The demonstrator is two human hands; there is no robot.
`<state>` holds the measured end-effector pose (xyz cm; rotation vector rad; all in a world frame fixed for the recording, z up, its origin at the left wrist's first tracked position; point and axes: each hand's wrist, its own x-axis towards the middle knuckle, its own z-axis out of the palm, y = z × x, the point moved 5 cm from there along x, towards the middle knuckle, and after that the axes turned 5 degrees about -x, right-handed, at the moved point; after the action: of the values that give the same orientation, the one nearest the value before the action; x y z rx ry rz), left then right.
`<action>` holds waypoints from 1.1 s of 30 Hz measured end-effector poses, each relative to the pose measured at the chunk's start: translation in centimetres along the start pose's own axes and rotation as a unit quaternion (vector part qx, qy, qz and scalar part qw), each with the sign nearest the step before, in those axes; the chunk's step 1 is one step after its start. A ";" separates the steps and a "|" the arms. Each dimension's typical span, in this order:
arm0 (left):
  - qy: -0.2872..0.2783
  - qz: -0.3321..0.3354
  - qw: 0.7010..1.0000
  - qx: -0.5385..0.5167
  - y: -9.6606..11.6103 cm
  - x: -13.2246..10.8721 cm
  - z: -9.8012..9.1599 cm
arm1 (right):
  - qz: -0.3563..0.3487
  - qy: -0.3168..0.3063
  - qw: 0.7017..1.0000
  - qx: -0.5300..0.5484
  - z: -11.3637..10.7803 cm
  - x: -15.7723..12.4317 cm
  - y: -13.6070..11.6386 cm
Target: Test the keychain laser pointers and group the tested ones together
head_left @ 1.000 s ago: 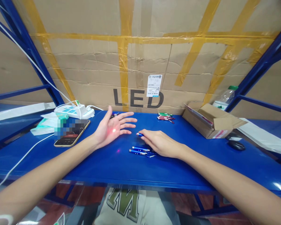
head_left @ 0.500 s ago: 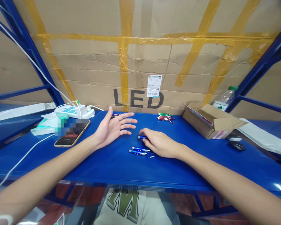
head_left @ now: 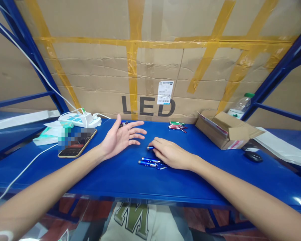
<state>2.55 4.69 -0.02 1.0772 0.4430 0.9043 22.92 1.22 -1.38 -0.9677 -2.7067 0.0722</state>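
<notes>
My right hand (head_left: 172, 154) rests low over the table, its fingers closed around a blue keychain flashlight (head_left: 149, 147); only the silver-tipped end pokes out on the left. Just below that hand, two more blue keychain flashlights (head_left: 147, 162) lie side by side, with a blue carabiner clip (head_left: 161, 166) at their right end. My left hand (head_left: 121, 137) is held above the table with palm turned inward and fingers spread, holding nothing. Behind its fingers, some dark keychain flashlights (head_left: 123, 124) are partly hidden. Green and red keychain flashlights (head_left: 176, 125) lie grouped at the back.
A phone (head_left: 77, 144), a white power strip (head_left: 80, 118) and a tissue pack (head_left: 51, 132) are on the left. At right stand an open cardboard box (head_left: 225, 130), a black mouse (head_left: 253, 156) and a plastic bottle (head_left: 242, 105). A large taped carton (head_left: 102, 77) closes off the back.
My right fingers have drawn in slightly around the blue flashlight, and its tip has shifted a little left. My left hand has stayed in place.
</notes>
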 end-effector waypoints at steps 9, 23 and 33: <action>0.005 -0.004 1.000 0.008 -0.1 0.0 0.3 | -0.034 0.014 0.999 0.026 -0.3 -0.1 -0.2; -0.002 -0.007 1.000 0.002 -0.2 0.0 0.2 | -0.043 0.028 0.998 0.026 -0.5 0.0 -0.2; 0.002 -0.015 1.000 0.020 -0.3 -0.1 0.6 | -0.033 0.031 0.999 0.021 -0.7 0.0 -0.3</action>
<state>3.03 4.25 -0.07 1.1036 0.4810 0.8744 22.96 0.96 -0.67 -0.8541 -2.6671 0.0857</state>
